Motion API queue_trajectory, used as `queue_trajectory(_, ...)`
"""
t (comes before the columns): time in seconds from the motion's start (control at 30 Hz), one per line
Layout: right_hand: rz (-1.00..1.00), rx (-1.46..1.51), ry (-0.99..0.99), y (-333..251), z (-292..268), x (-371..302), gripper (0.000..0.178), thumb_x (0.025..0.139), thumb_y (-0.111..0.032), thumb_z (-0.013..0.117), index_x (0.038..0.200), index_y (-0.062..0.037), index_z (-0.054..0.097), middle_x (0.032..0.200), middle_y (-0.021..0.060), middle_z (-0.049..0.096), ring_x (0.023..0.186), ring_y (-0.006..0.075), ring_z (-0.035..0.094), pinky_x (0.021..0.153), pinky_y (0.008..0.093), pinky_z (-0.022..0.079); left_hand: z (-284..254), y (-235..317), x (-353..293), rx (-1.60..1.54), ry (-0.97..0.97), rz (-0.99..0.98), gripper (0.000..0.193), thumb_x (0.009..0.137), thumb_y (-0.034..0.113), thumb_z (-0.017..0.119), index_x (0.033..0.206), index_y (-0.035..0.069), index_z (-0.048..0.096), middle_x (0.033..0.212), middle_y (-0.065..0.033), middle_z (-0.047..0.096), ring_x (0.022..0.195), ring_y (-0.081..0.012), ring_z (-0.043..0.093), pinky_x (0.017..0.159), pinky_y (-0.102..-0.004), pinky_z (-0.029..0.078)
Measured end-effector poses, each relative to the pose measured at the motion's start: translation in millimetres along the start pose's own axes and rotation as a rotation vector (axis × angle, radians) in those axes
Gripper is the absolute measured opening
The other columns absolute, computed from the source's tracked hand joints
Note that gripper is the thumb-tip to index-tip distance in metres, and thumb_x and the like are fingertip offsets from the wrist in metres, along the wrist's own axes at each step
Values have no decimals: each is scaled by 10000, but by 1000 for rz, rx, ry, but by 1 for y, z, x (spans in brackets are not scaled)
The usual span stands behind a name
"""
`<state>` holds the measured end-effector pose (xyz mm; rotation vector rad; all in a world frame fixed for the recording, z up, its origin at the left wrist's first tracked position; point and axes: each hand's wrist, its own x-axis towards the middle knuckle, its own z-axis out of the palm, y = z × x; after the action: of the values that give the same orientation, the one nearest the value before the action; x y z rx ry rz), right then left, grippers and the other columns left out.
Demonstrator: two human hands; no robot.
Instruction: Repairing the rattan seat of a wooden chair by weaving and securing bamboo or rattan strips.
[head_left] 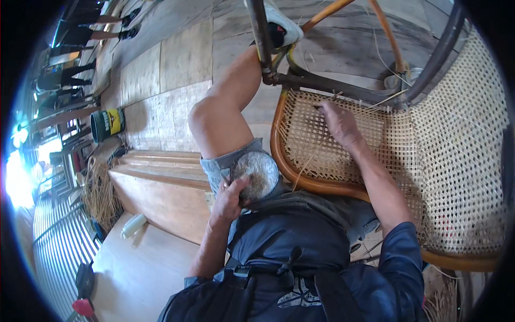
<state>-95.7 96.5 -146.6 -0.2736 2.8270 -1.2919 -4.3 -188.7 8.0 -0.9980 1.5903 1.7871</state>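
My left hand (229, 197) grips the near edge of a round, shallow metal dish (272, 173) with a mottled grey-brown inside, held over my left thigh. Its thumb lies over the rim. Over the woven cane seat (300, 118) of a rattan chair, my right hand (339, 122) is closed with fingers pinched. A small dark bit shows at its fingertips, too small to name. Loose cane strands (306, 166) stick out across the seat and along its far edge. An orange-brown frame (278, 142) rims the seat, which rests against my lap.
To the right rises the cane-webbed chair back (456, 155). Dark chair frame poles (258, 37) stand beyond the seat. At left are a wooden box-like bench (161, 193), a pale bottle (133, 226), a bundle of cane strands (102, 188) and a dark bucket (102, 126). Other people stand far left.
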Motion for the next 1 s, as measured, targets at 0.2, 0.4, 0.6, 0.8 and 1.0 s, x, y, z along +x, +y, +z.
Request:
queue_trajectory(0.2, 197, 224, 247, 14, -20, 24, 137, 959, -237, 438, 952, -110, 489, 617, 44, 554, 433, 151, 506, 363, 273, 395, 28, 22, 14, 154, -42, -22, 243, 843, 244, 583, 1023, 81, 573, 830, 17, 587, 638, -76, 535, 455, -214, 416)
queue_trajectory(0.4, 491, 1144, 509, 57, -71, 38, 249, 917, -285, 522, 847, -46, 504, 654, 31, 549, 461, 87, 469, 402, 197, 336, 146, 13, 116, 889, -259, 425, 260, 811, 182, 564, 978, -15, 591, 731, -101, 612, 651, -207, 607, 522, -318, 479)
queue_trajectory(0.6, 417, 798, 514, 55, -102, 21, 211, 925, -198, 525, 1029, -18, 559, 753, 30, 612, 625, 48, 525, 511, 187, 403, 206, -12, 187, 1516, -320, 1211, 131, 713, 107, 598, 749, -13, 638, 717, -204, 618, 676, -315, 652, 525, -401, 535)
queue_trajectory(0.8, 630, 468, -211, 81, -105, -12, 143, 849, -103, 597, 969, -45, 649, 849, 19, 663, 741, 101, 572, 713, 257, 463, 207, -35, 195, 1086, -247, 877, 63, 729, 89, 569, 708, 32, 588, 658, -139, 584, 599, -281, 624, 506, -360, 523)
queue_trajectory(1.0, 901, 927, -67, 122, -47, -11, 114, 830, -46, 582, 932, -8, 617, 804, 27, 628, 733, 111, 552, 696, 251, 453, 228, -13, 158, 1112, -157, 944, 201, 842, 193, 538, 821, 0, 589, 706, -176, 605, 624, -296, 633, 528, -368, 501)
